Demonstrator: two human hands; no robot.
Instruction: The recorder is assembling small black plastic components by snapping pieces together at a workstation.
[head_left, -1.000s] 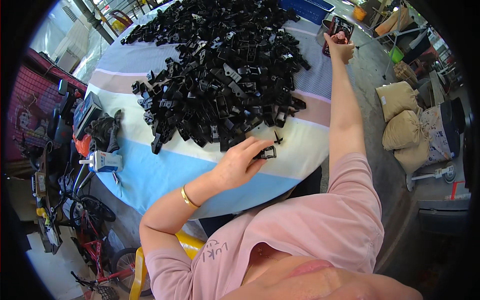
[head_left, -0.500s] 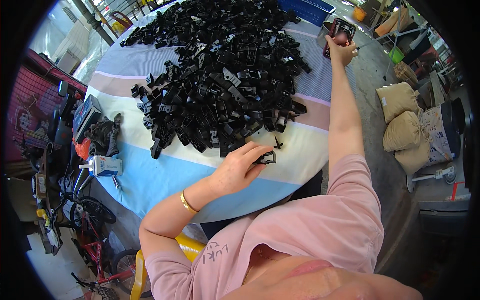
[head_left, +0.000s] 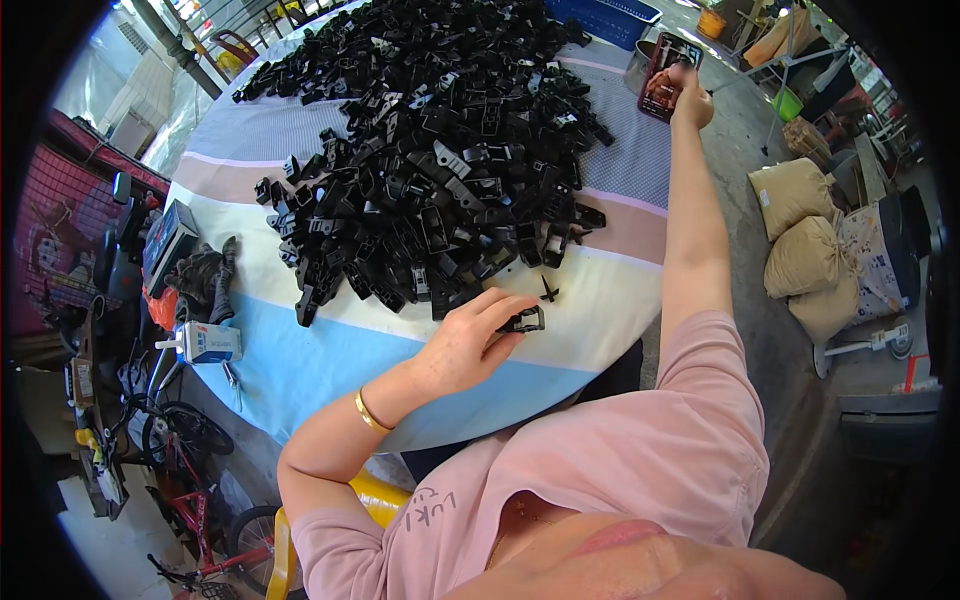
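Since the earlier frame, the right hand (head_left: 692, 103) has shifted on the phone (head_left: 660, 92): a finger that wrapped its left edge now reaches over the screen from the lower right, while the left hand (head_left: 462, 345) keeps nearly the same pose. In the head view, the left hand's grip is narrow, thumb and fingers pinching a small black plastic part (head_left: 530, 320) above the near side of the table (head_left: 600, 315). Just beyond that part lies a thin black cross-shaped piece (head_left: 548, 289), apart from the fingers. Farther back, a large heap of black plastic parts (head_left: 430, 190) spreads over the striped cloth, its near edge close to the left hand. At the far right of the table, the phone leans up in front of a metal pot (head_left: 636, 70); whether the right hand's grip holds it or only touches it, I cannot tell. Behind them is a blue basket (head_left: 625, 32). Along the table's left edge sit a white and blue carton (head_left: 212, 342), a crumpled dark cloth (head_left: 205, 278) and a dark box (head_left: 168, 245). A gold bracelet (head_left: 369, 411) circles the left wrist.
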